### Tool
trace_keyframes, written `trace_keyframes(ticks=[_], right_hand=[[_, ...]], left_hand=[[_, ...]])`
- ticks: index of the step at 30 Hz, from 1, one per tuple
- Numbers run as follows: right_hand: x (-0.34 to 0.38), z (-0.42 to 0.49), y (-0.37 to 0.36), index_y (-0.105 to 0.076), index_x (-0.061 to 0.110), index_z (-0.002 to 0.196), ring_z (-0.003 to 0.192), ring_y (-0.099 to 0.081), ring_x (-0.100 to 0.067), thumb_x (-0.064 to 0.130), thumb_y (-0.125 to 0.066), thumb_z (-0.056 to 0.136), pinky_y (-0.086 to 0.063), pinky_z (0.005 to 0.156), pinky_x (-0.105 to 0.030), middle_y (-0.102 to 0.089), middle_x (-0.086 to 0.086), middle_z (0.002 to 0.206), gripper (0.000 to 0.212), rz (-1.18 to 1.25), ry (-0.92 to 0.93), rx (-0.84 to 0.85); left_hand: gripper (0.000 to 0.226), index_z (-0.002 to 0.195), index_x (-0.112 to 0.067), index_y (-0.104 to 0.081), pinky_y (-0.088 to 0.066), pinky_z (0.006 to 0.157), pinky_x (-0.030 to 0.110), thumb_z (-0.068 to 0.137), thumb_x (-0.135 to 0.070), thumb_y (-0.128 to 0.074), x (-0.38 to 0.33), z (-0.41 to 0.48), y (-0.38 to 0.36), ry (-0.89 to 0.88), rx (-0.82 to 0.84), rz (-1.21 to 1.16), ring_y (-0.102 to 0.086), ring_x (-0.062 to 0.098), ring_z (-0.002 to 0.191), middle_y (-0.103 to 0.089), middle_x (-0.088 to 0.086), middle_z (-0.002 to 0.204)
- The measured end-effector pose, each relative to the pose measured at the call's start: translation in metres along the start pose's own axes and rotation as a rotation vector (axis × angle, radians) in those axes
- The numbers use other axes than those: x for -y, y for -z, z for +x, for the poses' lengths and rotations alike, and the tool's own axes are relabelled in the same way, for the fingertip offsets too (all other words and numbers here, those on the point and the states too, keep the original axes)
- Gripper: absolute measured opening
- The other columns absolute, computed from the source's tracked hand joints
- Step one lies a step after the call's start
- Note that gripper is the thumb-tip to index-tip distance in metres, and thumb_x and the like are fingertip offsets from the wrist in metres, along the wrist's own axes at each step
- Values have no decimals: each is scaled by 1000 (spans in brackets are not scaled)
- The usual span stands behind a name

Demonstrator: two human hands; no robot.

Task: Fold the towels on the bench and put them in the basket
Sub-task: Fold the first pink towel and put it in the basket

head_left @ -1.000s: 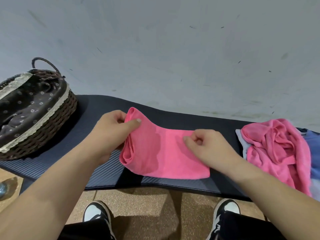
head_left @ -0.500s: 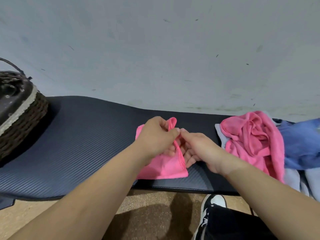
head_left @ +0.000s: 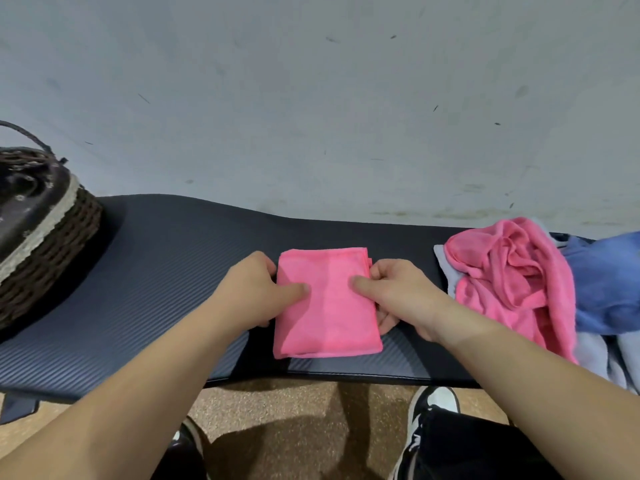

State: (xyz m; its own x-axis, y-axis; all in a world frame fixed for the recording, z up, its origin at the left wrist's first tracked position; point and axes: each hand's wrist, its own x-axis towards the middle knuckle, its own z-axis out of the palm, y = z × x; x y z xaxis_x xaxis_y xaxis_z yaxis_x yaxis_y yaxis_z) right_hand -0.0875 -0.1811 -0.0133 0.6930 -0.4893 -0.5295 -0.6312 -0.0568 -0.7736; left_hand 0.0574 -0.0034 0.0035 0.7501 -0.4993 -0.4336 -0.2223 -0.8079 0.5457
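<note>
Now the left hand (head_left: 252,289) and right hand (head_left: 398,292) are pinching the folded pink towel (head_left: 325,306) between them; the wicker basket (head_left: 52,244) is sitting beyond the left hand.

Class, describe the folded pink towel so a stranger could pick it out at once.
Find the dark bench along the wall, wicker basket at its left end. Midway along it, gripped by the left hand and right hand, lies the folded pink towel. Unlike the crumpled pink towel to its right, it is a flat, neat rectangle.
</note>
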Motion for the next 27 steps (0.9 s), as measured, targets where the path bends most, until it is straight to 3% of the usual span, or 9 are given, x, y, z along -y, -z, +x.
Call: trace_keyframes(ticks=[3, 5, 9, 11, 18, 21, 23, 25, 27], right_hand=[[6, -2, 7, -50, 20, 95, 62, -67, -20, 47, -77, 83, -57, 58, -39, -69, 3, 71, 40, -472, 142, -195], [12, -5, 7, -49, 29, 103, 74, -62, -12, 56, -77, 78, -50, 64, -36, -62, 10, 80, 46, -654, 343, -275], [13, -9, -10, -40, 41, 149, 128, -56, -10, 76, -68, 69, -49, 103, -38, -57, 15, 142, 92, -724, 363, 75], [12, -8, -17, -31, 39, 158, 139, -47, -12, 74, -71, 70, -45, 110, -38, -47, 13, 154, 103, -798, 316, 134], [15, -11, -28, -47, 48, 131, 112, -63, -9, 72, -70, 66, -54, 94, -38, -63, 17, 120, 73, -741, 322, 92], [13, -6, -12, -61, 35, 116, 87, -67, -4, 38, -81, 74, -58, 82, -34, -70, 16, 98, 47, -466, 296, 216], [10, -4, 3, -63, 27, 118, 72, -65, -9, 11, -71, 85, -56, 67, -33, -68, 6, 87, 38, -251, 227, 269], [6, -2, 14, -62, 24, 124, 72, -71, -19, 4, -58, 95, -60, 68, -36, -70, -6, 87, 35, -71, 114, 259], [4, 0, 18, -65, 19, 119, 75, -76, -28, 10, -52, 101, -64, 73, -41, -73, -14, 90, 23, 50, 17, 188]], left_hand=[[42, 96, 0, -68, -61, 61, 44, 79, -35, -84, -1, 2, -5, -6, 15, -112, -73, 27, 78, -75, 14, 90], [38, 95, 5, -70, -56, 53, 35, 80, -26, -86, -1, 4, -4, 22, 41, -247, -71, 24, 70, -76, 18, 91], [16, 85, -7, -68, -57, 48, 28, 85, -15, -81, 0, 3, 4, 68, 90, -383, -69, 20, 66, -73, 9, 83], [16, 90, -10, -66, -52, 46, 27, 86, -19, -79, 2, 3, 7, 49, 77, -378, -66, 20, 64, -71, 7, 83], [31, 104, -19, -58, -47, 48, 27, 83, -24, -80, -19, -6, -8, -162, -26, -413, -63, 12, 62, -68, 2, 85], [36, 107, -24, -56, -44, 60, 21, 81, -26, -81, -36, -8, -21, -234, -82, -324, -60, 1, 70, -64, -13, 77], [38, 109, -23, -54, -40, 58, 13, 81, -24, -80, -44, -6, -30, -253, -74, -313, -59, -10, 69, -65, -26, 67], [38, 111, -22, -53, -39, 60, 11, 84, -28, -79, -51, -5, -38, -277, -77, -254, -57, -12, 73, -63, -28, 69], [37, 119, -17, -54, -47, 69, 23, 91, -35, -71, -59, -7, -46, -289, -49, -118, -59, 3, 81, -64, -18, 93]])
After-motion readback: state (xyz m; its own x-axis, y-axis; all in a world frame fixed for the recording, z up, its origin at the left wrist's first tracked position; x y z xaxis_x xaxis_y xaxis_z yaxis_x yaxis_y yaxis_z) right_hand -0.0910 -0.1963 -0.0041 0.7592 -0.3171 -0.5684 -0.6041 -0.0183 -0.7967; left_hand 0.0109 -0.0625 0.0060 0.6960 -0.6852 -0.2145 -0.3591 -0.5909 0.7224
